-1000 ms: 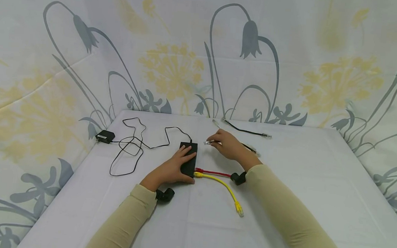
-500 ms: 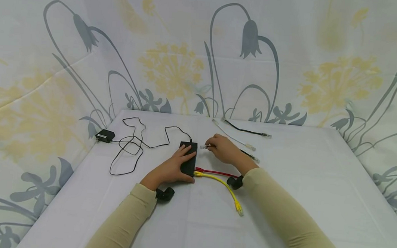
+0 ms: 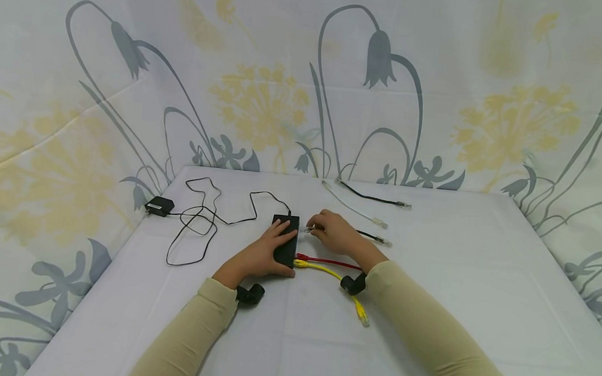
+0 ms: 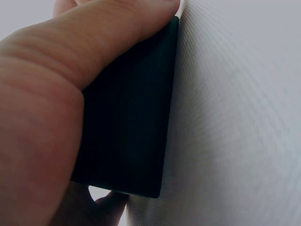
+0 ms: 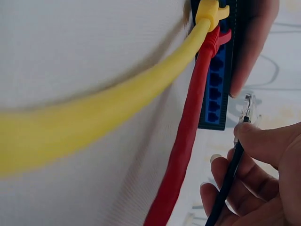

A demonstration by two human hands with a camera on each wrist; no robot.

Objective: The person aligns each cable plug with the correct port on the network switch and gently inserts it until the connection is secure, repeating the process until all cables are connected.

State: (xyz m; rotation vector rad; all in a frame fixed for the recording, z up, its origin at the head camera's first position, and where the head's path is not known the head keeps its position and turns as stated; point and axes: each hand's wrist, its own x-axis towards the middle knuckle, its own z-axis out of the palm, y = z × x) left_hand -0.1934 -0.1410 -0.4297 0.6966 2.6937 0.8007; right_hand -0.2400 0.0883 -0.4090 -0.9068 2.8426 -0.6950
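Note:
A black network switch [image 3: 288,250] lies on the white table. Over its top my left hand [image 3: 256,256] spreads fairly straight fingers, the thumb [image 4: 89,40] along its near end. Between right thumb and fingers I pinch a black Ethernet cable [image 5: 229,181] just behind its clear plug [image 5: 248,109]. The right hand [image 3: 335,234] is beside the switch's right side, and the plug is apart from the blue ports [image 5: 214,94] there. A yellow Ethernet cable [image 3: 327,269] and a red Ethernet cable [image 3: 330,262] sit in neighbouring ports at the near end.
A power adapter [image 3: 160,206] lies at the far left, its thin black cord [image 3: 212,217] looped on the table [image 3: 292,346] and running to the switch's far end. A white Ethernet cable [image 3: 351,207] and another black cable [image 3: 369,198] lie behind my right hand.
My right hand has come nearer to me, bringing the black cable's plug down along and closer to the switch's right side. The left hand and the switch stay put.

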